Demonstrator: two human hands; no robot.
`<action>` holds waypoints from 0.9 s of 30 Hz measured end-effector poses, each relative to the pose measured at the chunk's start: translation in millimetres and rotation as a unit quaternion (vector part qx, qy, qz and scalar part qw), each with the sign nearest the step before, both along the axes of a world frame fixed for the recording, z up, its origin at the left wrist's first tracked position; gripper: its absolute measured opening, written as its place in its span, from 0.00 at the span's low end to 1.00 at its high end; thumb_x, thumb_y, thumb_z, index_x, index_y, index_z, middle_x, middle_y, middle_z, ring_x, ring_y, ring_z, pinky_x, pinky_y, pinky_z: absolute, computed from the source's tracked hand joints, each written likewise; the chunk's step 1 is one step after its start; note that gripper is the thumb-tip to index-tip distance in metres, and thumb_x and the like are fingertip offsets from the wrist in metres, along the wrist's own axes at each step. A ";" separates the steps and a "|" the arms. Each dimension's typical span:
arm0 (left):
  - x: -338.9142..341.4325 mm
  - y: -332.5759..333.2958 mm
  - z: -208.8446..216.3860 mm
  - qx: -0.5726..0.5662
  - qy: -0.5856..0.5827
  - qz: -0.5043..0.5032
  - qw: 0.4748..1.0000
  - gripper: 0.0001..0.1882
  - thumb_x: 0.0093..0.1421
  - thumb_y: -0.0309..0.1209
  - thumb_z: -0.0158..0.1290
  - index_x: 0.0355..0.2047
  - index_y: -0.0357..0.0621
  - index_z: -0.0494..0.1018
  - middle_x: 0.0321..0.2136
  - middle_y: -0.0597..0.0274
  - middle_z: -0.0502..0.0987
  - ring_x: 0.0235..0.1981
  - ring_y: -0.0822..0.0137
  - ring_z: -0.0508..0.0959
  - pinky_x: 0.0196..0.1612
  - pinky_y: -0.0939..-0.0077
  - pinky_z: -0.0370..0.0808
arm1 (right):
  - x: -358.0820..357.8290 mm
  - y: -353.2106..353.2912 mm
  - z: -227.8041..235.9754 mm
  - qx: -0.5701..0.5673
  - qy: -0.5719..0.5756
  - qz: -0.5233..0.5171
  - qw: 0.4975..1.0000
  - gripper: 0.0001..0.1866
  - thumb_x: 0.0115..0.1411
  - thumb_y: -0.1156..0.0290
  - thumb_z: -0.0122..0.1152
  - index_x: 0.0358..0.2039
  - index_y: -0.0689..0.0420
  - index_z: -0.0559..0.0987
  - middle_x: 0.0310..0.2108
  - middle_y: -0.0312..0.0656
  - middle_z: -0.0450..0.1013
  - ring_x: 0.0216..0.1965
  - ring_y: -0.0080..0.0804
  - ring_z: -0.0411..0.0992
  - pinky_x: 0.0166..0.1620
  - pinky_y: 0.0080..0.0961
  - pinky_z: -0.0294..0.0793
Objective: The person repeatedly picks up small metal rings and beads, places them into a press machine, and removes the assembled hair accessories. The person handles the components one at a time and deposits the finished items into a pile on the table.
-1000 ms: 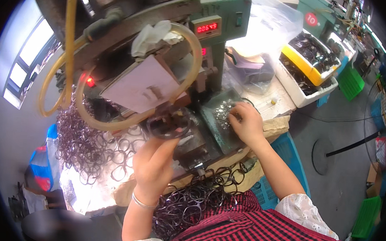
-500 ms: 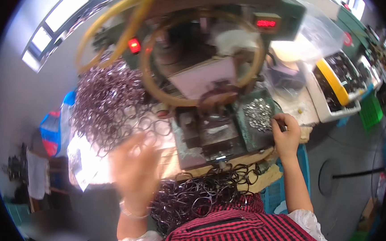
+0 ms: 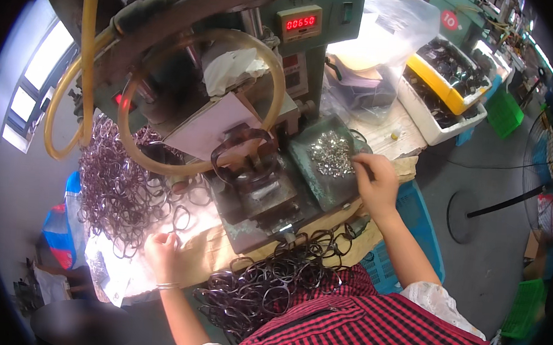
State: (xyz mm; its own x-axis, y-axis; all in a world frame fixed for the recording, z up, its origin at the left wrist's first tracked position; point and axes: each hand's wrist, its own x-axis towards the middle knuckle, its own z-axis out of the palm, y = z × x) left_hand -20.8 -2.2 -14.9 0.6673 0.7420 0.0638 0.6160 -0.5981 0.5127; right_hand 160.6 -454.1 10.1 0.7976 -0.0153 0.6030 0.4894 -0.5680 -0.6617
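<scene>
My left hand [image 3: 160, 254] is at the table's left front with fingers pinched together. Its fingertips meet the lower edge of a thin dark ring [image 3: 181, 217], beside a large heap of similar glossy rings [image 3: 112, 190]. My right hand [image 3: 378, 185] rests at the right edge of a green metal tray [image 3: 317, 191], thumb and forefinger closed. Whatever lies between them is too small to make out. Small shiny metal pieces [image 3: 331, 154] are piled on the tray next to those fingertips. Between the hands, a dark looped piece [image 3: 246, 151] sits on the press [image 3: 262, 200].
More dark rings [image 3: 249, 292] lie heaped on my lap at the table's front edge. A yellowish hose [image 3: 274, 108] loops before the press. Right of it stand a plastic-wrapped container [image 3: 365, 92] and white boxes [image 3: 443, 129] of dark parts. A blue basket [image 3: 414, 227] sits below my right forearm.
My left hand, blurred before, has moved left and down and now pinches at a ring. My right hand stays beside the shiny pieces. The whole view has shifted, with the press appearing further left.
</scene>
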 end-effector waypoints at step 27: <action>24.2 -80.6 96.7 -0.262 -0.421 -0.057 0.867 0.16 0.68 0.26 0.55 0.54 0.35 0.75 0.30 0.62 0.80 0.22 0.80 0.69 0.23 0.89 0.61 | -22.5 115.6 68.4 0.364 0.253 0.341 0.829 0.20 0.58 0.82 0.63 0.51 0.62 0.76 0.41 0.35 0.78 0.42 0.21 0.75 0.48 0.19 0.73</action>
State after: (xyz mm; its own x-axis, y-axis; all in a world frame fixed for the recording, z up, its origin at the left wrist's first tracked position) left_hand 3.4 -82.8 81.9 0.6192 0.7485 0.2374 -0.1555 -0.1794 0.9714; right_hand 138.1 -338.6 78.5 0.9188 0.3292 0.2176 0.0881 0.3664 -0.9263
